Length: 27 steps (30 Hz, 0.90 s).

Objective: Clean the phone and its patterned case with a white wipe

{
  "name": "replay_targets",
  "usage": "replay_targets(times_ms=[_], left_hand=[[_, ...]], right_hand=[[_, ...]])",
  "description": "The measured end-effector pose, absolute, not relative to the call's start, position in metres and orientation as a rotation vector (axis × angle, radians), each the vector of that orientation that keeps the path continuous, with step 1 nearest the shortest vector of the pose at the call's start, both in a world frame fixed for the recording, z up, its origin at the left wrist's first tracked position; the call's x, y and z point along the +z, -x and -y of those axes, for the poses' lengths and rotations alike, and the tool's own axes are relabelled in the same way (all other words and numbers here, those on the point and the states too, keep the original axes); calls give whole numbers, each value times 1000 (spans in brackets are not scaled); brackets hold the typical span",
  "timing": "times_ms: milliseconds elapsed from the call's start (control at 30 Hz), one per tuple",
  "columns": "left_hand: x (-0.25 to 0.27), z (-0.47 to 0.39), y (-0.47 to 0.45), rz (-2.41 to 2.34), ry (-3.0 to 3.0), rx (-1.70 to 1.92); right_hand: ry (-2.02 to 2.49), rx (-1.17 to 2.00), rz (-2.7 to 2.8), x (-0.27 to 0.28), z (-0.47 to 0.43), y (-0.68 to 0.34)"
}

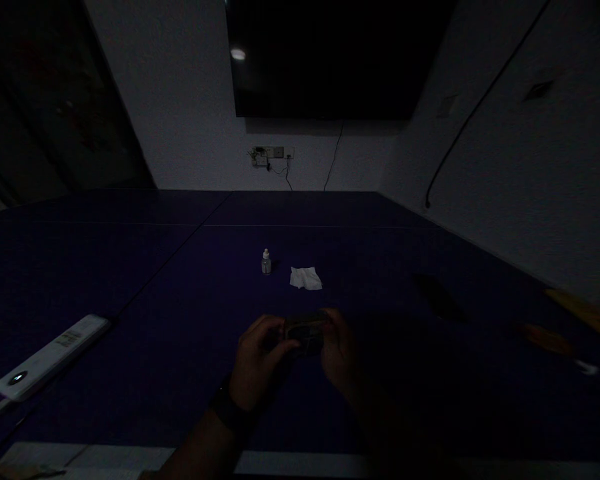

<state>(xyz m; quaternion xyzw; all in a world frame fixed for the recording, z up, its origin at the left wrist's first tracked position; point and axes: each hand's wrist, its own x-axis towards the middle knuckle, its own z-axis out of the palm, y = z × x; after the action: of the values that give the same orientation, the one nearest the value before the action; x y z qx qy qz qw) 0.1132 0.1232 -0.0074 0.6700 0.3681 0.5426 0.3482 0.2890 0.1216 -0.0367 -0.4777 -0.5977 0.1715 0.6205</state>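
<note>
My left hand (253, 360) and my right hand (341, 350) grip a small dark rectangular object (306, 337) from its two sides, above the blue table. The picture is too dim to tell what kind of thing it is. The left thumb lies across its near face, while the right fingers close round its other end. A dark watch (229, 403) is strapped round my left wrist. Just beyond the hands a creased white tissue (306, 279) lies flat. To its left stands a small upright bottle (266, 264) with a white cap.
A white power strip (53, 357) with a cord lies at the left. Toward the right are a dark flat object (439, 297), an orange-brown item (547, 339) and a yellow item (583, 312). Wall sockets (275, 153) and a large dark screen (330, 60) are beyond the table.
</note>
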Motion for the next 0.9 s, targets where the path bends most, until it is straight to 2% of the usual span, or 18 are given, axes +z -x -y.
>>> replay_targets(times_ms=[167, 300, 667, 900], left_hand=[[-5, -119, -118, -935, -1798, 1430], [-3, -118, -122, -939, -1781, 1454], [1, -115, -115, -908, -1766, 1468], [8, -116, -107, -808, -1794, 1358]], right_hand=[[1202, 293, 1219, -41, -121, -282], [1248, 334, 1169, -42, -120, -279], [901, 376, 1342, -47, -116, -278], [945, 379, 1340, -47, -113, -283]])
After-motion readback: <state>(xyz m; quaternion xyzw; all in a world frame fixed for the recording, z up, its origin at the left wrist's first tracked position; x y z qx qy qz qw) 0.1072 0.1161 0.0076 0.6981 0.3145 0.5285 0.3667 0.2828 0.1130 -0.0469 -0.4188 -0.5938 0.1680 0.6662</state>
